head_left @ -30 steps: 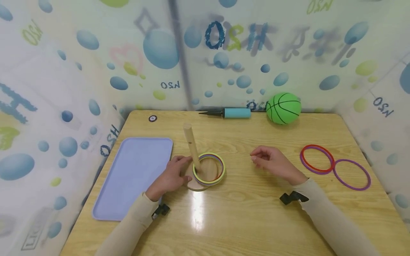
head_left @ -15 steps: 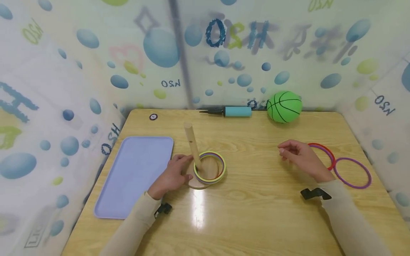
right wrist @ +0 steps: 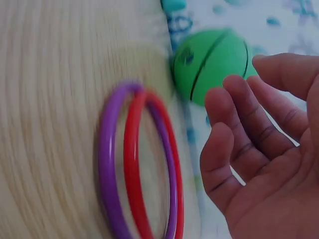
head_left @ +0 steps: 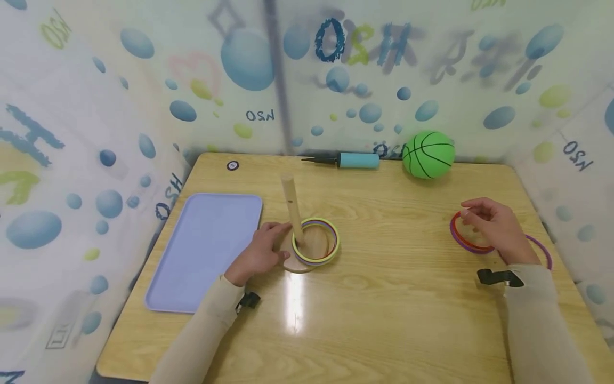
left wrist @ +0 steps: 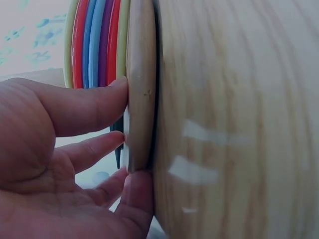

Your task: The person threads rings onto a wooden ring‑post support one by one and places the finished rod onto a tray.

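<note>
The glossy red plastic ring (right wrist: 131, 162), overlapped with a purple plastic ring (right wrist: 106, 159) near the right edge of the wood-grained worktop (head_left: 384, 298), is judged light, slippery, best pinched at its rim. Fingers are parted on the empty right hand (head_left: 499, 228), spread against the round wooden base (left wrist: 142, 89) on the left hand (head_left: 259, 252).

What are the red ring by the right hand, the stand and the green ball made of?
Red ring: probably plastic, smooth and glossy; light streaks shine along it.
Stand: looks like wood, smooth, pale brown, with small dark knot-like marks.
Green ball: maybe rubber or soft plastic, fairly smooth; even colour between black lines, but looks can't settle it.
</note>
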Demonstrator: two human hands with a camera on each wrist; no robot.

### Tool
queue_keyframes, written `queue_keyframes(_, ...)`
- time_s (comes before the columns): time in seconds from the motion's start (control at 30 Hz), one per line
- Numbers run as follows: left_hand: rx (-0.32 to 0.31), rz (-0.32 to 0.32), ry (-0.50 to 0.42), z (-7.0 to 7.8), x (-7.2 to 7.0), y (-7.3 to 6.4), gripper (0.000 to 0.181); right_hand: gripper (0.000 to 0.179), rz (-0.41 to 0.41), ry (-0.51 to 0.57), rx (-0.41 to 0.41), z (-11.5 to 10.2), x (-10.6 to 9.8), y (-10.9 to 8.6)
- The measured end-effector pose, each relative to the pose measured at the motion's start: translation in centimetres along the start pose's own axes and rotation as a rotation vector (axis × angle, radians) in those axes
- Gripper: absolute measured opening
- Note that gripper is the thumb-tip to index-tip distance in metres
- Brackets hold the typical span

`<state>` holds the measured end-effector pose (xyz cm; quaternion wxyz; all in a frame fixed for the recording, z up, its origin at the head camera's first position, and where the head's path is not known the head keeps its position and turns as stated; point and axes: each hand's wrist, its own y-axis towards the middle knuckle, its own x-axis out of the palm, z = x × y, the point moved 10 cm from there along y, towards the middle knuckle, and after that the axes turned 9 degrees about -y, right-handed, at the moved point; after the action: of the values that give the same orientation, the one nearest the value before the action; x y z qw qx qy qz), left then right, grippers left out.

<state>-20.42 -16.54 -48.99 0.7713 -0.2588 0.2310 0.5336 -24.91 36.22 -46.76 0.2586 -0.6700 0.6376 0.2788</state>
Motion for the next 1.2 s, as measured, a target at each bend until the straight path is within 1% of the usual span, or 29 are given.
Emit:
queue_keyframes(0.17,-0.001,0.017,-0.016,-0.1,-0.3,-0.3,0.073,0.046,0.077,-0.048,0.051,1.8,-1.7,-0.3)
queue_keyframes(0.23,0.001,0.026,-0.025,-0.1,-0.4,-0.4,0.072,0.047,0.111,-0.086,0.07,2.5,-2.3,-0.4)
queue_keyframes(0.3,-0.002,0.028,-0.026,-0.2,-0.4,-0.5,0.072,0.048,0.124,-0.126,0.088,3.2,-2.6,-0.4)
queue_keyframes(0.37,-0.002,0.024,-0.022,-0.4,-0.3,-0.6,0.072,0.048,0.129,-0.16,0.104,3.9,-2.6,-0.4)
queue_keyframes(0.43,-0.004,0.02,-0.02,-0.5,-0.2,-0.6,0.072,0.05,0.113,-0.196,0.129,4.8,-2.5,-0.3)
queue_keyframes(0.6,-0.001,0.032,-0.028,-0.6,-0.2,-0.6,0.071,0.054,0.092,-0.237,0.176,6.5,-2.1,-0.3)
queue_keyframes(0.7,0.0,0.03,-0.032,-0.5,-0.1,-0.7,0.071,0.052,0.099,-0.264,0.165,6.9,-2.2,-0.2)
queue_keyframes(0.77,-0.001,0.026,-0.04,-0.5,0.0,-0.7,0.071,0.049,0.105,-0.285,0.142,6.8,-2.3,-0.2)
queue_keyframes(0.87,-0.014,0.018,-0.054,-0.6,0.2,-0.8,0.07,0.043,0.115,-0.336,0.106,6.6,-2.5,-0.1)
queue_keyframes(0.93,-0.011,0.022,-0.059,-0.6,0.2,-0.8,0.069,0.041,0.116,-0.378,0.089,6.5,-2.6,0.0)
queue_keyframes(1.07,-0.009,0.027,-0.057,-0.4,0.2,-0.7,0.069,0.038,0.106,-0.423,0.083,6.5,-3.0,0.2)
queue_keyframes(1.2,-0.009,0.026,-0.05,-0.2,0.1,-0.4,0.07,0.038,0.079,-0.427,0.092,6.5,-3.3,0.2)
